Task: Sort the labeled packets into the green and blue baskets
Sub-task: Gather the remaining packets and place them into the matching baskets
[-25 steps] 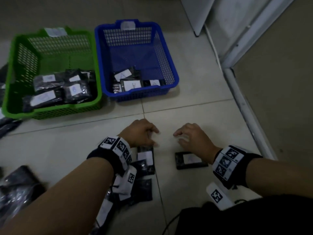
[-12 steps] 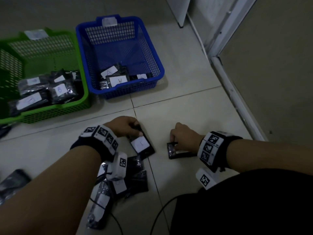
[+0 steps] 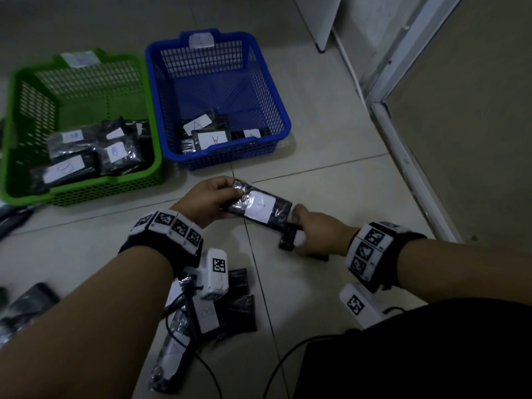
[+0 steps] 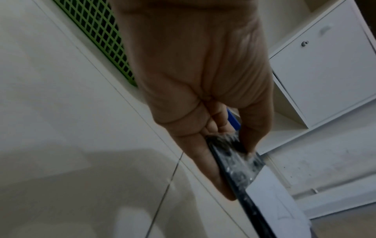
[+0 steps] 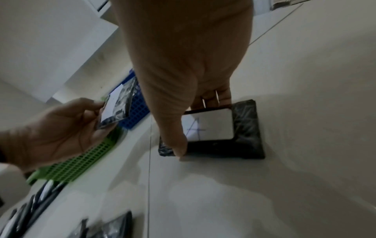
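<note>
My left hand (image 3: 227, 197) pinches one end of a black packet (image 3: 259, 208) with a white label and holds it in the air in front of the baskets. The left wrist view shows thumb and fingers clamped on this packet (image 4: 234, 161). My right hand (image 3: 305, 228) is down at the floor, gripping a second black packet (image 5: 246, 128) labeled A by its edges. The green basket (image 3: 17, 180) at the far left holds several packets. Beside it, the blue basket (image 3: 276, 105) holds packets labeled A.
Several loose packets (image 3: 230, 312) lie on the floor tiles under my left wrist, and more packets (image 3: 26, 303) lie at the far left. A black cable (image 3: 288, 355) runs near my lap. A white cabinet (image 4: 325, 64) and a door frame (image 3: 403, 139) stand to the right.
My left hand has lifted its packet off the floor and turned the label up. My right hand has closed around the other packet on the floor. The head view has swung slightly.
</note>
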A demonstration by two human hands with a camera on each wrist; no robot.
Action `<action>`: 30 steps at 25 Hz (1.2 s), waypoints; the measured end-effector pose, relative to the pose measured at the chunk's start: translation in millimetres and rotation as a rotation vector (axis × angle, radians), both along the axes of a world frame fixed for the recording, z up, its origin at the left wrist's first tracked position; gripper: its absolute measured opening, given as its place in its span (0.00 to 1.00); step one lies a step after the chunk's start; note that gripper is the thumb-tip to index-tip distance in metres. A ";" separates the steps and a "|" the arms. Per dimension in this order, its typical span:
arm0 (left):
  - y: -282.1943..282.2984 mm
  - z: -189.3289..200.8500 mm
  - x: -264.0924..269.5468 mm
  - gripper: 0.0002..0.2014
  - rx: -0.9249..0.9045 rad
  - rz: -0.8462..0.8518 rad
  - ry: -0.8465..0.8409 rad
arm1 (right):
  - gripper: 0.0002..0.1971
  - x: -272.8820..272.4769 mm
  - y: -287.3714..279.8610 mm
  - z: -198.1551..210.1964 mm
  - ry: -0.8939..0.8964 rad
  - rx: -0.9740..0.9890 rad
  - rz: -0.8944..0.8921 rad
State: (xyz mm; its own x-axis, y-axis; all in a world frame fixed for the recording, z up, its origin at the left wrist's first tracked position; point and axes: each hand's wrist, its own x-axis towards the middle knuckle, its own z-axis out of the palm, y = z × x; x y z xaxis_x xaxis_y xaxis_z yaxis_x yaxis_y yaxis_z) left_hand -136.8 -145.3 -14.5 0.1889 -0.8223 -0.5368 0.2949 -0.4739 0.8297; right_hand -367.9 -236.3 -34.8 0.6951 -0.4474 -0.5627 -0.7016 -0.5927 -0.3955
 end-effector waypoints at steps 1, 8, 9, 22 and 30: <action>-2.6 2.4 1.0 0.06 -0.035 0.019 0.015 | 0.30 6.5 -7.4 4.7 -0.056 0.038 -0.071; -13.8 30.9 36.6 0.05 -0.279 0.332 0.129 | 0.12 69.5 -45.5 41.9 -0.550 0.266 -0.378; -13.3 34.7 44.2 0.05 -0.308 0.390 0.125 | 0.10 79.2 -47.7 48.5 -0.607 0.308 -0.418; -15.3 37.2 117.2 0.17 -0.376 0.989 -0.131 | 0.12 255.9 -113.8 38.3 -0.681 0.423 -0.805; -54.8 13.8 121.6 0.13 -0.062 0.757 -0.693 | 0.11 223.7 -99.8 31.4 -0.414 -0.056 -0.454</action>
State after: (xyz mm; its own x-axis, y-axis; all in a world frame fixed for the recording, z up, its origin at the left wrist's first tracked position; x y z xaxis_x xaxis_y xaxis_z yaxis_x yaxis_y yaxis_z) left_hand -15.2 -200.0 -0.7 0.9214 -0.3816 -0.0734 -0.0542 -0.3132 0.9481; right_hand -144.1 -336.1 -3.3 0.5839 -0.7711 -0.2538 -0.6836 -0.2984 -0.6661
